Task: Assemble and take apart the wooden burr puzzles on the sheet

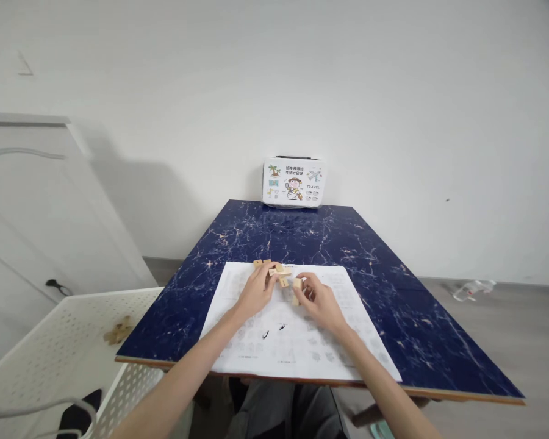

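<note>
1. A white basket [68, 341] stands left of the blue counter [178, 317], before a pale wall [201, 91].
2. Over white paper [297, 347], a wooden piece [285, 274] points rightward, long axis sideways; beside it, a wooden block [297, 283] is partly hidden.
3. The left grip [257, 286] pinches the piece's left end; the right grip [319, 299] pinches the block from the right.
</note>
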Available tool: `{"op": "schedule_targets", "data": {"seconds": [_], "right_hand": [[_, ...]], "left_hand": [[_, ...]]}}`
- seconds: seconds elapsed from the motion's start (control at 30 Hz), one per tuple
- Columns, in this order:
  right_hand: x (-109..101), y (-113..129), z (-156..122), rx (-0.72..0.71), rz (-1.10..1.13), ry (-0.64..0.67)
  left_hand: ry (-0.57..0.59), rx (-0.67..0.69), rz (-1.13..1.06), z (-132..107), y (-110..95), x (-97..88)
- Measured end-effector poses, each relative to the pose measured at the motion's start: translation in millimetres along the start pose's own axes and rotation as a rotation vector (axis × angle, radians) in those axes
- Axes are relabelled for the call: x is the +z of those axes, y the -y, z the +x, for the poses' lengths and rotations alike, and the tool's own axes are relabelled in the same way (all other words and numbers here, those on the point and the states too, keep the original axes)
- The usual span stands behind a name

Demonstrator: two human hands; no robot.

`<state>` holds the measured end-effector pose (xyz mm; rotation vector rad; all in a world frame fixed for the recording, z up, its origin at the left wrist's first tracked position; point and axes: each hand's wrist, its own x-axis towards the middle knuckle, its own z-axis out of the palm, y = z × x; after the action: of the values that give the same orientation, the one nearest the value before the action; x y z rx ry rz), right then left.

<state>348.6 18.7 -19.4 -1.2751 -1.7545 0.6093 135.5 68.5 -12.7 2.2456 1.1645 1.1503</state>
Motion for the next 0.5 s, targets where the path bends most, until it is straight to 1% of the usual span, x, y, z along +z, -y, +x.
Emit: {"op": "schedule_targets", "data": {"seconds": [0.1, 0.23, 0.37, 0.5], "right_hand": [[-1.0, 0.4, 1.2, 0.01, 0.167, -0.031], [0.4, -2.2, 2.7, 0.062, 0.383, -0.073], [3.2, -5.9, 5.5, 0.091, 0.556, -0.046], [4.7, -4.6, 6.5, 0.098, 0.647, -0.023]], "left_hand": [[0.004, 0.03, 0.033, -1.4, 0.2, 0.2], [0.018, 0.07, 0.078, -3.3, -2.5, -0.7], [0.034, 0.118, 0.107, -4.4, -6.4, -2.5], [0.032, 0.154, 0.137, -5.1, -7.1, -2.3]]}}
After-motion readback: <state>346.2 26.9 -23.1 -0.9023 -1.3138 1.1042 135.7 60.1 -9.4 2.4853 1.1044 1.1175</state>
